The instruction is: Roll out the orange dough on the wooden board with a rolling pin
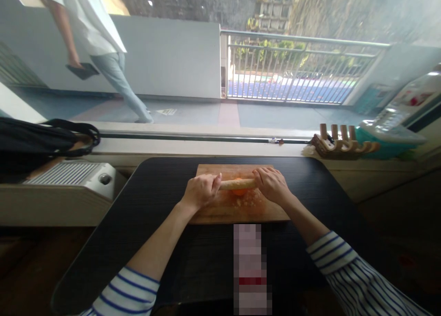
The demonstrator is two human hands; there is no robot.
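A pale wooden rolling pin (241, 184) lies crosswise over a wooden board (220, 213). My left hand (202, 189) is wrapped round its left end, and my right hand (272, 183) grips the right end. Beneath the middle of the pin shows an orange, flattened piece that looks like dough (238, 192), partly hidden by the pin. Pale crumbs (248, 199) and an orange stain are scattered on the board in front of it. Both hands are over the board, one at each side of the orange piece.
The board rests on a black table (144, 215). Behind it, a window sill (206, 147) holds a wooden rack (336, 143), a teal basin (389, 139) and a plastic bottle (396, 107). A black bag (34, 139) lies at left above a white heater-like unit (69, 178). Outside, a person (93, 31) walks past.
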